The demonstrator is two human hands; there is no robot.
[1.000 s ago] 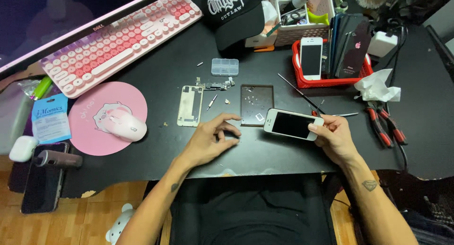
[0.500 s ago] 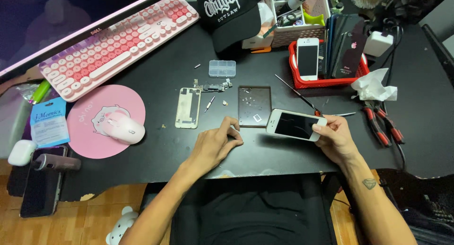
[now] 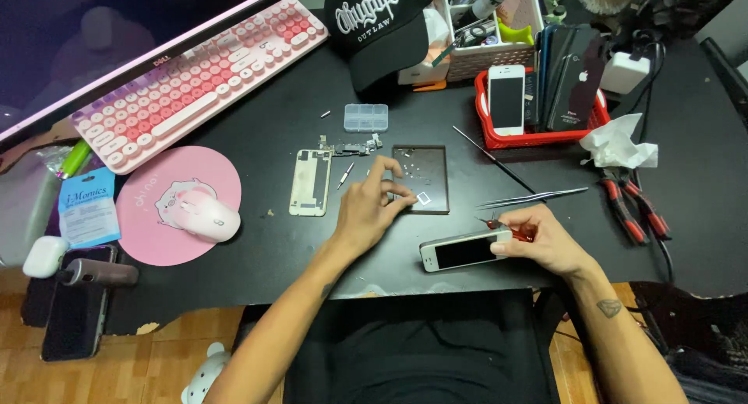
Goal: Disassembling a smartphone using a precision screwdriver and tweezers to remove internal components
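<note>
My right hand (image 3: 545,242) grips a white smartphone (image 3: 460,251) by its right end, holding it tilted near the front edge of the black desk (image 3: 273,123); something red shows under my fingers. My left hand (image 3: 370,205) reaches forward with fingers apart over the left part of a dark square mat (image 3: 428,174) that carries small screws and a tiny white part. A gold phone back plate (image 3: 311,183) and loose phone parts (image 3: 351,148) lie just left of that hand. Metal tweezers (image 3: 538,197) and a thin probe (image 3: 491,158) lie beyond my right hand.
A red tray (image 3: 499,139) of phones, a white basket (image 3: 487,57) and a black cap (image 3: 382,26) stand at the back. A small clear screw box (image 3: 366,117), pink keyboard (image 3: 195,81), pink mouse pad with mouse (image 3: 204,219), red-handled pliers (image 3: 627,205) and crumpled tissue (image 3: 619,143) surround the work area.
My left hand has left the phone and moved forward over the dark mat. My right hand has kept the phone and drawn it nearer the desk's front edge.
</note>
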